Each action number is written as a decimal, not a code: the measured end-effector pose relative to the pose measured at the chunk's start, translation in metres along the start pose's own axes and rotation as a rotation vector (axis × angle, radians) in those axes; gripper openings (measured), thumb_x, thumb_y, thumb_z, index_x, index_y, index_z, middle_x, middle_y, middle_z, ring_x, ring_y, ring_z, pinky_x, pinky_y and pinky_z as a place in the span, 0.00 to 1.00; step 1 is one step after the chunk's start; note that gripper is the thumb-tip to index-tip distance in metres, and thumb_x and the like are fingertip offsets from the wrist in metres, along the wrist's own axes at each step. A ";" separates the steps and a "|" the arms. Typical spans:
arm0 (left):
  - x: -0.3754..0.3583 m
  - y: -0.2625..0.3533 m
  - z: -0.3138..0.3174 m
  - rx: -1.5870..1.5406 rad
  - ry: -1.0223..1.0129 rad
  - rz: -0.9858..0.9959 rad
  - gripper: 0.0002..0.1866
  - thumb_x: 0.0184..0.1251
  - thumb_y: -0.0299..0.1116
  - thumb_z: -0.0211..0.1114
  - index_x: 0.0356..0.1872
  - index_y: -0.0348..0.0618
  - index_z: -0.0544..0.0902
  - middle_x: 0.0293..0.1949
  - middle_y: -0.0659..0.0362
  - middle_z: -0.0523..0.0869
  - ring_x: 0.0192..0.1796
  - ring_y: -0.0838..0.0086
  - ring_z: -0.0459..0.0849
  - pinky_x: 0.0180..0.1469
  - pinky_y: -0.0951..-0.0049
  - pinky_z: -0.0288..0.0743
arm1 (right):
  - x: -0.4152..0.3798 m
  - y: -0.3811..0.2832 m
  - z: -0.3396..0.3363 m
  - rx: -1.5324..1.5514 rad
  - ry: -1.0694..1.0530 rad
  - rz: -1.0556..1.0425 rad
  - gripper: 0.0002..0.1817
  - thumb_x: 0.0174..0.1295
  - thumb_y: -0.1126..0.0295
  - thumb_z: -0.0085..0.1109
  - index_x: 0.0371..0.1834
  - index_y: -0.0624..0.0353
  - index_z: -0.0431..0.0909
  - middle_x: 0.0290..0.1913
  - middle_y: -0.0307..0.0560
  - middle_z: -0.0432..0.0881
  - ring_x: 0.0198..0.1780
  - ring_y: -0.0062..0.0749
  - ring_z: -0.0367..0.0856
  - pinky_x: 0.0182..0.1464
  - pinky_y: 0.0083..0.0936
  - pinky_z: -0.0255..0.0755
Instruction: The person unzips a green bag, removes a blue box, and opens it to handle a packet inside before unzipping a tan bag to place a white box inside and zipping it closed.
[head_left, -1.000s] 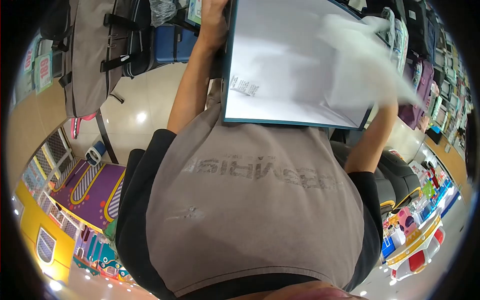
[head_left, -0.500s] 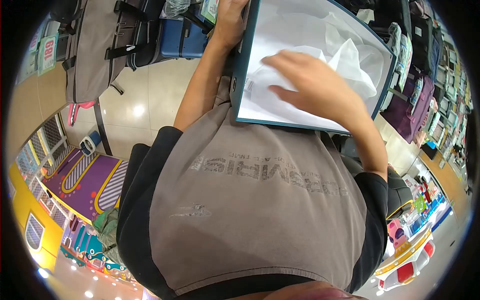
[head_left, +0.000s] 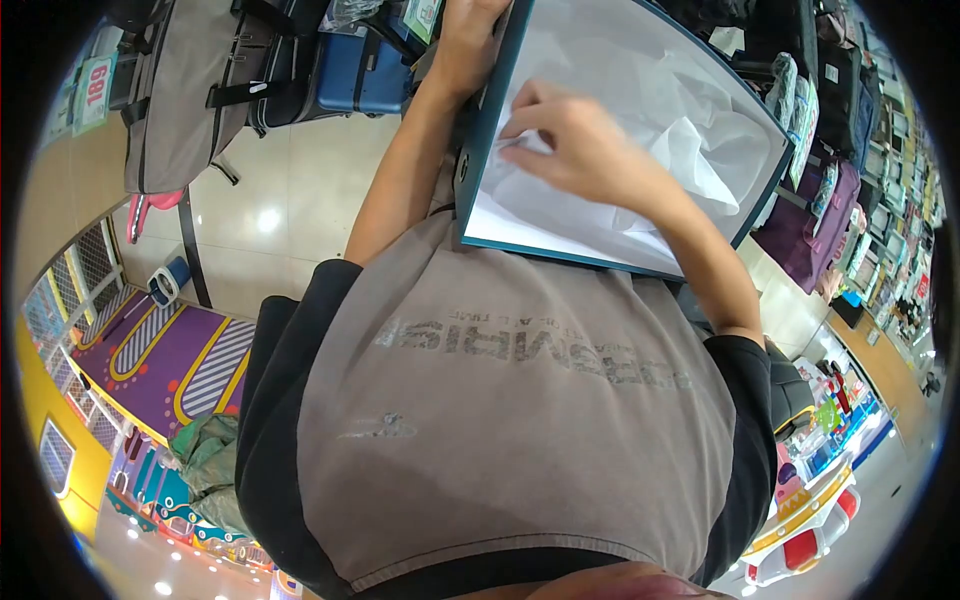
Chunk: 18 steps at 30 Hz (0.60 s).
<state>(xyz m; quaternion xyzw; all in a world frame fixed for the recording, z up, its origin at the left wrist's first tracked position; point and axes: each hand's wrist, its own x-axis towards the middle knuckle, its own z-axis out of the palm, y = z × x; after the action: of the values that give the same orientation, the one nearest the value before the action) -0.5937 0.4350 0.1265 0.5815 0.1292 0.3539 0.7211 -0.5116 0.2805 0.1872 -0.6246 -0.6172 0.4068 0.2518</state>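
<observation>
A dark teal box (head_left: 468, 195) with a white inside rests against my shirt front, open side up. Crumpled white tissue paper (head_left: 690, 165) fills much of it. My left hand (head_left: 468, 45) is wrapped against the box's outer left wall near the top, with its fingertips partly hidden. Inside the box, my right hand (head_left: 575, 140) is slightly blurred, its thumb and fingers pinched on the tissue paper near the left wall.
Suitcases stand around me: a grey bag (head_left: 190, 100), a blue suitcase (head_left: 365, 75) and a purple bag (head_left: 815, 220). A price tag (head_left: 95, 90) reads 189. A purple play mat (head_left: 165, 345) lies at the left, with shop displays at the right.
My right hand has moved slightly up and left, and its spread fingers have closed into a pinch. The tissue paper has shifted. My left hand stays at the box wall.
</observation>
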 end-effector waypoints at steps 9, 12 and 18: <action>0.005 -0.008 0.006 -0.004 -0.063 0.002 0.27 0.79 0.52 0.44 0.55 0.36 0.78 0.48 0.56 0.85 0.50 0.75 0.83 0.56 0.74 0.74 | -0.043 0.004 -0.077 0.550 0.101 -0.506 0.14 0.46 0.89 0.61 0.35 0.64 0.89 0.49 0.58 0.84 0.45 0.36 0.85 0.47 0.25 0.79; 0.005 -0.015 0.005 -0.079 -0.117 -0.068 0.29 0.79 0.54 0.43 0.56 0.36 0.77 0.48 0.55 0.85 0.51 0.75 0.83 0.56 0.73 0.75 | -0.048 0.003 -0.090 0.667 -0.042 -0.547 0.14 0.47 0.88 0.62 0.35 0.62 0.89 0.48 0.58 0.85 0.47 0.38 0.85 0.49 0.26 0.79; 0.000 -0.032 -0.002 -0.102 -0.148 -0.173 0.29 0.79 0.53 0.41 0.60 0.37 0.75 0.49 0.55 0.85 0.51 0.75 0.83 0.56 0.73 0.76 | -0.045 0.015 -0.083 1.040 -0.206 -0.864 0.07 0.60 0.79 0.66 0.40 0.69 0.87 0.47 0.65 0.85 0.43 0.43 0.87 0.48 0.27 0.79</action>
<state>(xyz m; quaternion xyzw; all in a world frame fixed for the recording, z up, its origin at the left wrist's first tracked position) -0.5833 0.4341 0.0962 0.5553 0.1073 0.2526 0.7851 -0.4312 0.2509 0.2285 -0.0782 -0.5562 0.5707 0.5991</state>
